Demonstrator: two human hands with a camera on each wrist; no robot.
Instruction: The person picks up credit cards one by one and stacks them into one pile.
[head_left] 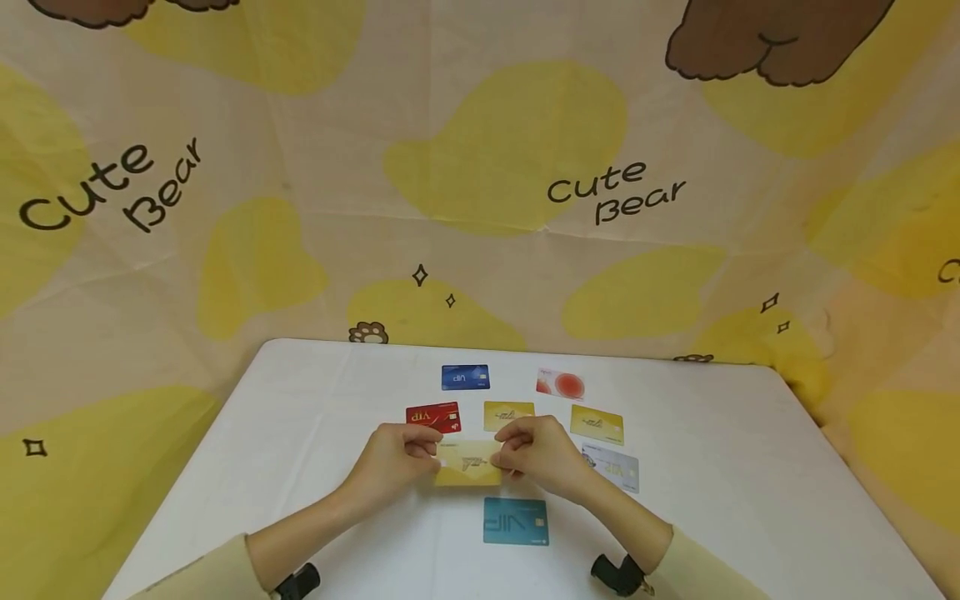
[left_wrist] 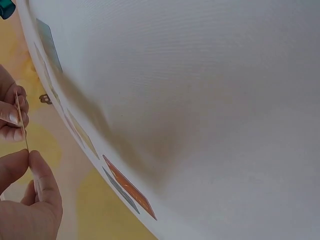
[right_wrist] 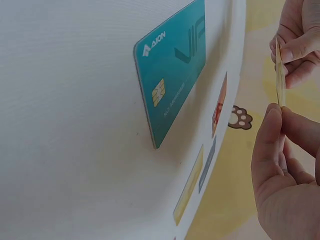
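Both hands hold one gold card [head_left: 468,464] above the table, its printed face toward the head camera. At its left edge the left hand [head_left: 396,457] pinches it between thumb and fingers. The right hand [head_left: 542,454] pinches the opposite edge the same way. In the right wrist view the held card [right_wrist: 280,75] appears nearly edge-on between the fingertips. A teal VIP card [head_left: 516,522] lies on the table just in front of the hands. Beyond them are a red VIP card [head_left: 432,416] and another gold card [head_left: 508,413], the latter partly behind the right hand.
On the white table [head_left: 750,500] a silver card [head_left: 615,469] lies right of the right forearm, with a third gold card [head_left: 597,424] behind it. Farther back lie a blue VIP card [head_left: 465,377] and a white card with red circles [head_left: 560,384]. A patterned cloth [head_left: 480,250] hangs behind.
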